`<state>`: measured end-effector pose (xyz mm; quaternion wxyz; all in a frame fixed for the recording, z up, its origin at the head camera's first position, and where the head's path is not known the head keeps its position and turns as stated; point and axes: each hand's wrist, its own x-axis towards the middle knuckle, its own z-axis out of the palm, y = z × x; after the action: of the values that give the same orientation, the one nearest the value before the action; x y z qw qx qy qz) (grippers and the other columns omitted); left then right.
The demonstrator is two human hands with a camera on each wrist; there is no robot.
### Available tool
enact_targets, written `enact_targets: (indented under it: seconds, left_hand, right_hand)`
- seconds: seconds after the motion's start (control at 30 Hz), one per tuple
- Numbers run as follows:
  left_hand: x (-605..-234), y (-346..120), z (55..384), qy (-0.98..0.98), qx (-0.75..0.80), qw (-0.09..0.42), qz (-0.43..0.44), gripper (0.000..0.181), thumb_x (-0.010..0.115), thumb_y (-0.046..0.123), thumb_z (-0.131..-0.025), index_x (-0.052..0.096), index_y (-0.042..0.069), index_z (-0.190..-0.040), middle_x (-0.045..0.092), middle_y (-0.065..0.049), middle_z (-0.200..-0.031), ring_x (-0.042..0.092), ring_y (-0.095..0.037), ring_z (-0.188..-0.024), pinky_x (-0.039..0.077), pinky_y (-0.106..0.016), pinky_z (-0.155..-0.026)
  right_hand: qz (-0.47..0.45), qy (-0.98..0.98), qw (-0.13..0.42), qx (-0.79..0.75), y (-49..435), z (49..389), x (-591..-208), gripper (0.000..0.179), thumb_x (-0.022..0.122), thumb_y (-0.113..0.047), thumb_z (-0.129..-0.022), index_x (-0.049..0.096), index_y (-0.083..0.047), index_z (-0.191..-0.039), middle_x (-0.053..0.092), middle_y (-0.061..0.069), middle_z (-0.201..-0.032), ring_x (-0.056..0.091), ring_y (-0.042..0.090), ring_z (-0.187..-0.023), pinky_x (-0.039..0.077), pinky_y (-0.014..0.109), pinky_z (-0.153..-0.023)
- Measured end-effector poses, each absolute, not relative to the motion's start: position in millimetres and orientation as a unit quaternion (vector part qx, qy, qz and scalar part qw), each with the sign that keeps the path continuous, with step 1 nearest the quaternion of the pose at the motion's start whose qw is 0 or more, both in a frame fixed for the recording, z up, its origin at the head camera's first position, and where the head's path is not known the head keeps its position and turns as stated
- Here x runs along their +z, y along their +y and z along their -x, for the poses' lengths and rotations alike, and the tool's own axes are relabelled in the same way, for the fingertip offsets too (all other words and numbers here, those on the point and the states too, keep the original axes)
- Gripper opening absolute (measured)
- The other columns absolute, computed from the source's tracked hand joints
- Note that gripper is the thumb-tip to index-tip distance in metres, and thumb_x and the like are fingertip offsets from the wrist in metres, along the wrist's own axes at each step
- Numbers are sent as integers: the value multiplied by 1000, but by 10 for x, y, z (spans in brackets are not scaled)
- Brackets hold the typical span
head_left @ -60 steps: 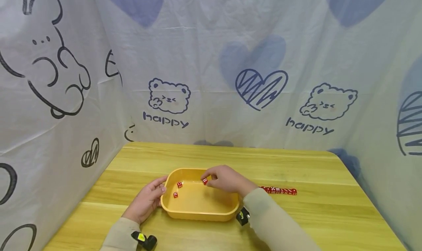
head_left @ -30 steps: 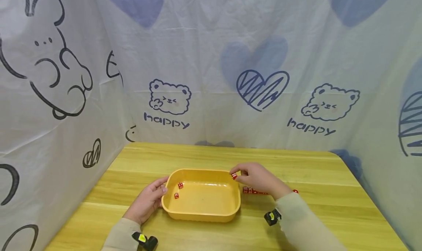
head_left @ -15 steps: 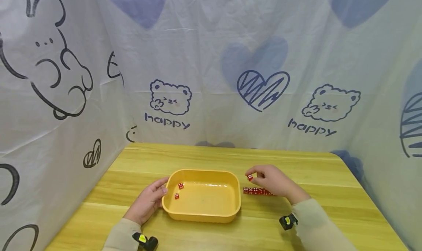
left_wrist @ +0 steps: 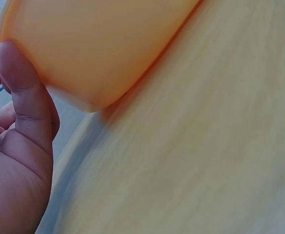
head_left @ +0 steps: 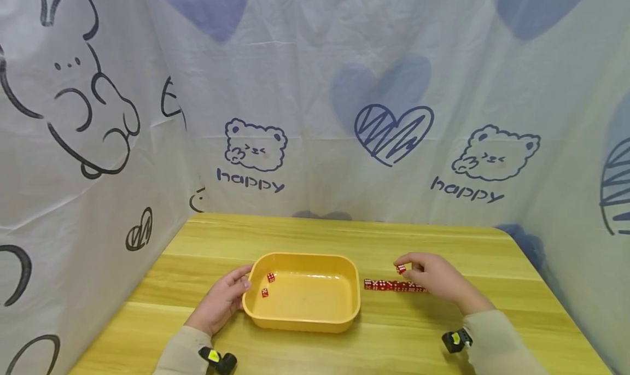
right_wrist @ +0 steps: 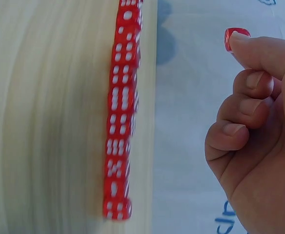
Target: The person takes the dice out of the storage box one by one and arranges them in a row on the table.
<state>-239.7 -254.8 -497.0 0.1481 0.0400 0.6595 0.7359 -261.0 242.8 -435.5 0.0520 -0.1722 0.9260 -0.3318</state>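
Note:
A yellow plastic tray point(head_left: 300, 324) stands on the table, with two red dice, a rear die point(head_left: 270, 277) and a front die point(head_left: 264, 292), inside near its left end. My left hand point(head_left: 223, 301) holds the tray's left side, the thumb at the rim. To the right of the tray lies a straight row of several red dice point(head_left: 389, 285) with white pips, set side by side. Just above and behind the row's right part, my right hand point(head_left: 438, 279) pinches one red die point(head_left: 401, 269) between thumb and forefinger. The right hand covers the row's far right end in the head view.
The wood-grain table point(head_left: 315, 353) is bounded at the back and sides by a white cloth point(head_left: 305, 91) with printed hearts and bears. A black wrist camera point(head_left: 456, 340) hangs at the right sleeve, another camera point(head_left: 219, 359) at the left.
My right hand lifted a red die out of the tray and carried it right, over the tray's rim to above the row. The left hand stayed on the tray; two dice remain inside.

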Motion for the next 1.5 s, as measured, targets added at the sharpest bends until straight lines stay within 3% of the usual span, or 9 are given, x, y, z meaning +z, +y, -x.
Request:
enact_targets:
  seconds: [0.23, 0.7, 1.03, 1.37, 1.5]
  left_hand:
    - [-4977, -2546, 2394, 658, 737, 148, -43, 60, 54, 12, -105, 27, -3, -157, 53, -19, -118, 63, -22, -93, 60, -32, -75]
    - [-4983, -2556, 2404, 657, 738, 148, -48, 60, 53, 14, -106, 26, -2, -157, 52, -20, -122, 63, -22, -95, 60, -31, -76]
    - [-4985, -2558, 2403, 656, 739, 145, -48, 60, 53, 13, -106, 26, -3, -157, 52, -22, -124, 64, -22, -97, 60, -32, -77]
    - [-4978, -2553, 2404, 659, 736, 147, -49, 60, 53, 12, -106, 27, -2, -157, 52, -22, -125, 63, -21, -95, 59, -31, -75]
    - [-4987, -2557, 2406, 659, 736, 146, -49, 59, 53, 12, -106, 27, -2, -157, 52, -22, -124, 63, -21, -95, 60, -31, -76]
  right_hand:
    - [146, 932, 45, -328, 2718, 2583, -4412, 31, 67, -23, -98, 70, -14, -127, 51, 0, -72, 43, 15, -59, 39, 29, -51]
    - [119, 940, 37, -318, 3169, 2568, -4519, 32, 64, -14, -98, 68, -11, -129, 50, 1, -72, 45, 17, -62, 40, 29, -56]
    - [112, 940, 61, -317, 3371, 2549, -4718, 30, 63, -15, -99, 68, -9, -128, 49, 1, -74, 44, 17, -63, 40, 31, -57]
    - [100, 942, 78, -310, 3514, 2548, -4805, 35, 68, -26, -98, 68, -7, -127, 62, 2, -98, 47, 20, -80, 38, 37, -69]
    - [88, 939, 96, -319, 3505, 2544, -4807, 35, 67, -25, -98, 68, -6, -127, 58, 3, -86, 46, 21, -74, 37, 36, -65]
